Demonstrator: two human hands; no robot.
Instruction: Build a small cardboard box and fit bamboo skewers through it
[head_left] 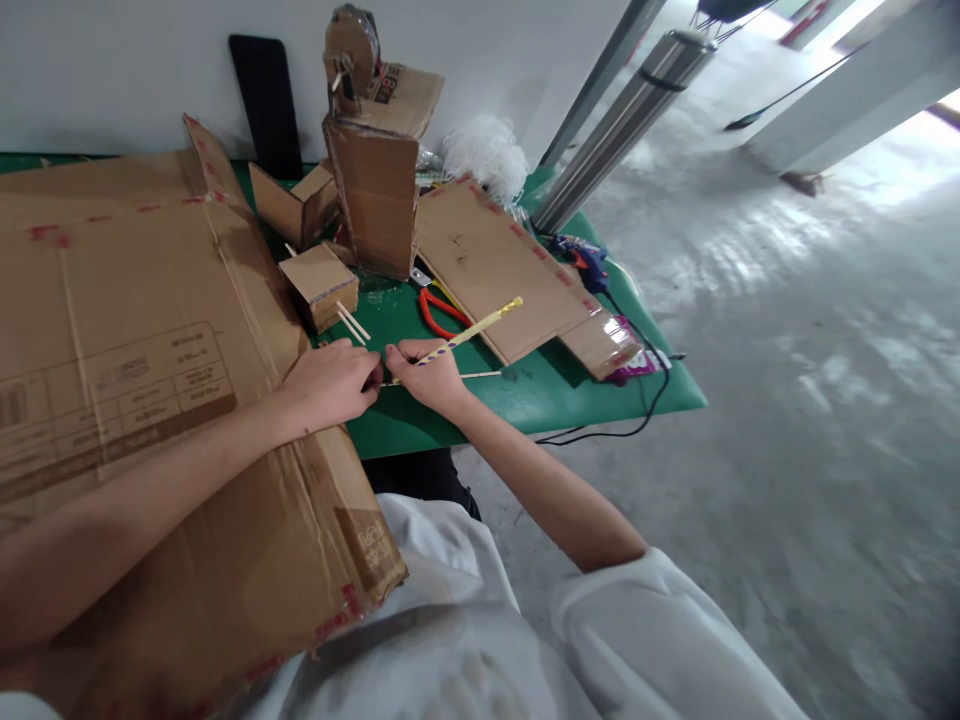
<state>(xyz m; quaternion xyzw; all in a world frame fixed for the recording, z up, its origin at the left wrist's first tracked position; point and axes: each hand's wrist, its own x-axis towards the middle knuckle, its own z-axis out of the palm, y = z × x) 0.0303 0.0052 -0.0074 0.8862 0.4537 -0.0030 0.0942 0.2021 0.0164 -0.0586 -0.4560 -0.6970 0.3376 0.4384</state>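
My right hand (431, 375) is closed around a yellow pencil (487, 322) with purple spots, its upper end slanting up to the right. A thin wooden stick (481, 375) runs low across the green table, passing beneath that hand. At the stick's left end my left hand (337, 382) is closed, fingers curled down; its fingertips are partly hidden. Just beyond the left hand sits a small cardboard box (321, 285) with two pale sticks (352, 323) poking out. Red-handled pliers (439, 312) lie past my right hand.
A big flattened carton (150, 300) covers the left side and overhangs the table's front edge. Behind stands a tall cardboard structure (379, 195). Flat cardboard (495, 260) lies to the right, beside a blue glue gun (589, 262) with a trailing black cord. A metal post (622, 130) rises at the corner.
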